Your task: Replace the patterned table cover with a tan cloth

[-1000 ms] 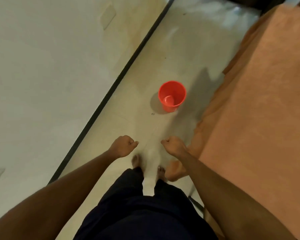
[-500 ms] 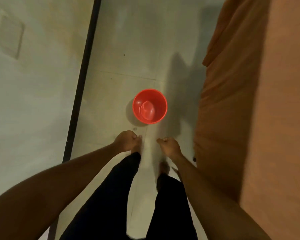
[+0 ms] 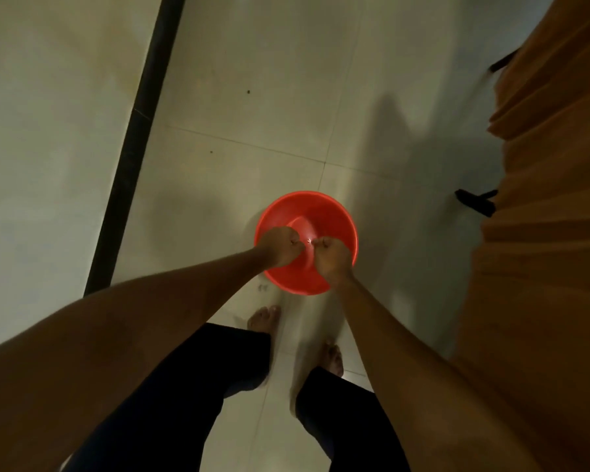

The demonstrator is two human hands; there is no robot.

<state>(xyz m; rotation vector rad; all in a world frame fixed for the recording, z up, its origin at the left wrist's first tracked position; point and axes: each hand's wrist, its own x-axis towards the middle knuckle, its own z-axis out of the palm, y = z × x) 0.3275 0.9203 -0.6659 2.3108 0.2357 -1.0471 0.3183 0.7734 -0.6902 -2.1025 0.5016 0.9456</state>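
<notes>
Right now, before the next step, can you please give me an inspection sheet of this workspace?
Surface: tiled floor, pale, with a few dark specks.
Job's things: tan cloth hangs in folds at the right; patterned cover, nothing seen.
Clutter: red bucket stands on the floor.
Grips: left hand and right hand curled, holding nothing visible, in front of the bucket.
Cables: nothing seen.
Surroundings: wall, black skirting strip, black foot showing beside the cloth.

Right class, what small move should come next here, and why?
Probably turn right and take the tan cloth by its hanging edge: the left hand and right hand are curled on nothing visible above the red bucket, and it hangs in uneven folds.
</notes>
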